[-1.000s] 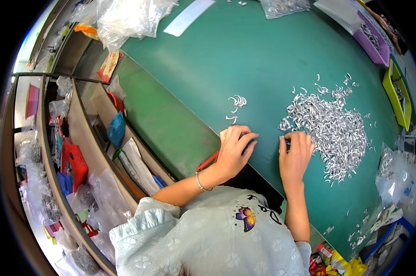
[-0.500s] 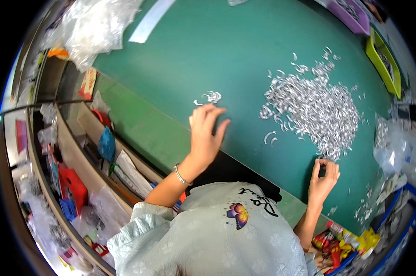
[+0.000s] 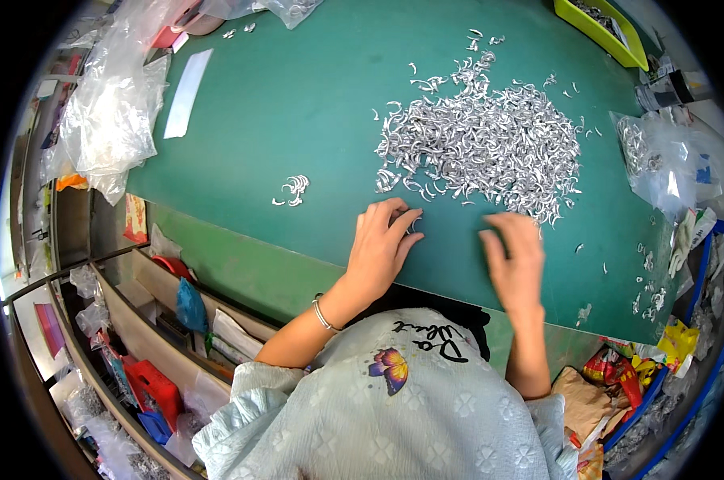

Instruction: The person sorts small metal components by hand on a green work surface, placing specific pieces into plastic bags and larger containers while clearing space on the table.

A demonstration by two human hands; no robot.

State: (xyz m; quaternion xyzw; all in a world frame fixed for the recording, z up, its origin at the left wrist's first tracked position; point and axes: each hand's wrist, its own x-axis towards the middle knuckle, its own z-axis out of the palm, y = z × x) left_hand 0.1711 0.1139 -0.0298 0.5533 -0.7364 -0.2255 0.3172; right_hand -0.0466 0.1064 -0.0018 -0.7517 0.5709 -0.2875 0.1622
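Note:
A large heap of small, curved silver metal pieces (image 3: 482, 136) lies on the green tabletop (image 3: 298, 96). My left hand (image 3: 379, 246) is at the heap's near left edge, thumb and forefinger closed around a small curved silver piece (image 3: 414, 226). At the heap's near right edge is my right hand (image 3: 515, 260), smeared by motion. Its thumb and fingers point left, and whether they hold anything cannot be made out. Left of my left hand, apart from the heap, lies a small cluster of the same curved pieces (image 3: 296, 190).
Clear plastic bags (image 3: 110, 120) and a white strip (image 3: 189, 92) lie at the left. A yellow-green bin (image 3: 602, 32) stands at the far right, above a filled plastic bag (image 3: 658, 160). Left of me is a compartmented shelf (image 3: 146, 320); a blue-edged crate (image 3: 674, 416) stands lower right.
The view has shifted to the right. My left hand has moved from the small cluster to the heap's edge, fingers closing on a piece. My right hand has moved left along the heap's near edge.

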